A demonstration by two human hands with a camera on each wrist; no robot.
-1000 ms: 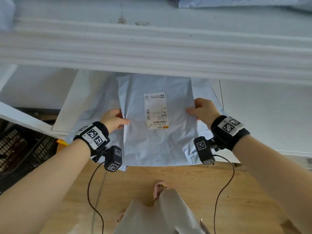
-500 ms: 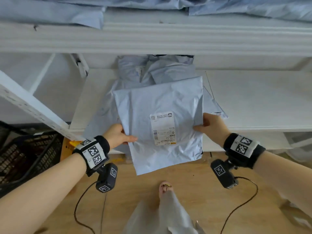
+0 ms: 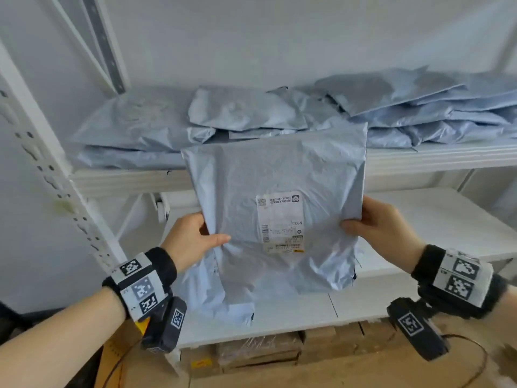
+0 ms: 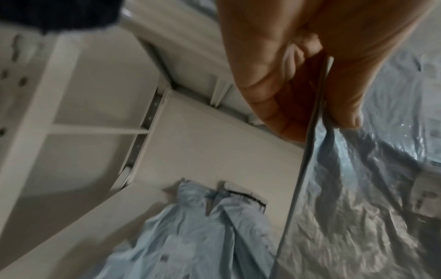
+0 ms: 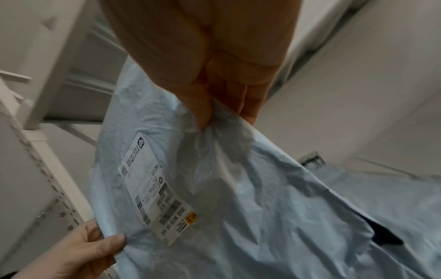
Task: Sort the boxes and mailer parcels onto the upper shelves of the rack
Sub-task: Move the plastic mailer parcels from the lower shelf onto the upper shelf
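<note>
I hold a light blue mailer parcel [image 3: 275, 175] with a white shipping label [image 3: 280, 221] upright in front of the rack. My left hand [image 3: 195, 242] pinches its left edge, thumb on the front. My right hand [image 3: 383, 224] grips its right edge. The parcel's top edge reaches the front lip of the upper shelf [image 3: 419, 161], where several blue mailers [image 3: 391, 107] lie piled. In the left wrist view my left hand [image 4: 317, 98] pinches the parcel's edge [image 4: 307, 169]. The right wrist view shows my right hand [image 5: 214, 105] bunching the parcel [image 5: 238, 207] by its edge.
More blue mailers [image 3: 223, 298] lie on the middle shelf [image 3: 447, 219] behind the held one. A perforated white upright [image 3: 56, 175] stands at the left. Cardboard boxes [image 3: 265, 351] sit under the lower shelf on the wooden floor.
Both hands have lifted the parcel from the middle shelf up to the level of the upper shelf's edge. My view has tilted upward to the upper shelf.
</note>
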